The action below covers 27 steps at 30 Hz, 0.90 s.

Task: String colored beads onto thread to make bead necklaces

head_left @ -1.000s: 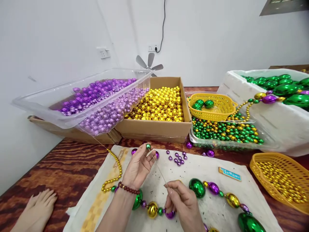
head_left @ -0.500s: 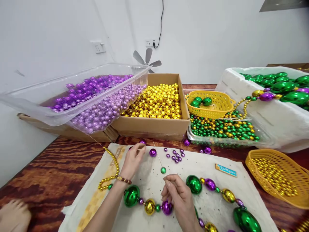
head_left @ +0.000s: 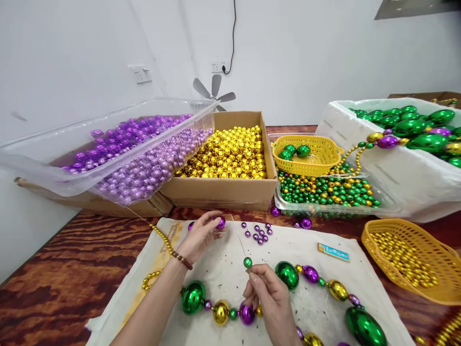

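My left hand holds a purple bead between thumb and fingers above the white cloth. Pinched in my right hand is the lower end of a thin needle, which points up and left. A small green bead is threaded on it, just above my right fingertips. Below and around my right hand lies a strand of large green, gold and purple beads. Several small purple beads lie loose on the cloth beyond the needle.
A clear tub of purple beads and a carton of gold beads stand behind. Yellow baskets, a tray of green and gold beads and a white foam box are at right. A blue label lies on the cloth.
My left hand has closed on a purple bead that lay on the cloth. The view has shifted slightly, and the bare foot at left is out of view.
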Motion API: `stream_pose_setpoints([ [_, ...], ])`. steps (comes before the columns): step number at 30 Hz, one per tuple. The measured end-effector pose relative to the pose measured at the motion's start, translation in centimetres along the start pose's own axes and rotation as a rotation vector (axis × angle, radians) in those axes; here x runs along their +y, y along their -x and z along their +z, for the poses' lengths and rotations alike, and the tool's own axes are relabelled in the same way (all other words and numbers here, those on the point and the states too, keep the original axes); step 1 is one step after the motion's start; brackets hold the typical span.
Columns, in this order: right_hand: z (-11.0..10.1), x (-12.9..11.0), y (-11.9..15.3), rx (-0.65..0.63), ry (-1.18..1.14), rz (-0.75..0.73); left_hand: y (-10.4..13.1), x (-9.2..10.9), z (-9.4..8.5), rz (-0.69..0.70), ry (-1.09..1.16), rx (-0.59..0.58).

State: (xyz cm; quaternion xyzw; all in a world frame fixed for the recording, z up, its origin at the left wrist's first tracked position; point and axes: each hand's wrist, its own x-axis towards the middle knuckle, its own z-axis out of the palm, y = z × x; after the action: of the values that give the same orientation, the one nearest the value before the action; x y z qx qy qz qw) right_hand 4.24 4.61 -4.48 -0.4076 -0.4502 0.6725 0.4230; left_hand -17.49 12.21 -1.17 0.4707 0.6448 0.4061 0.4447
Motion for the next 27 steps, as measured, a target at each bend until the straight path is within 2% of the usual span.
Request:
stream_pose_setpoints([
  [4,0.2,0.2,0.0,-0.002,0.022,-0.019,2.4,1.3,-0.9,-0.101,0.642,-0.106],
  [7,0.3,0.2,0.1,-0.01,0.045,-0.033,3.2,1.7,-0.7,-0.146,0.915,-0.066],
  [11,0.3,0.4,0.3,-0.048,0.075,-0.062,3.3,2.3,-0.1,-0.117,1.071,0.028],
  [17,0.4,1.0,0.8,-0.096,0.138,-0.082,3.1,3.8,0.6,-0.163,1.296,0.048],
  [22,0.6,0.8,0.9,-0.097,0.169,-0.1,3.5,4.6,1.0,-0.182,1.311,0.012],
  [27,0.9,0.5,1.0,-0.095,0.164,-0.109,3.5,4.9,1.3,-0.192,1.322,0.061],
])
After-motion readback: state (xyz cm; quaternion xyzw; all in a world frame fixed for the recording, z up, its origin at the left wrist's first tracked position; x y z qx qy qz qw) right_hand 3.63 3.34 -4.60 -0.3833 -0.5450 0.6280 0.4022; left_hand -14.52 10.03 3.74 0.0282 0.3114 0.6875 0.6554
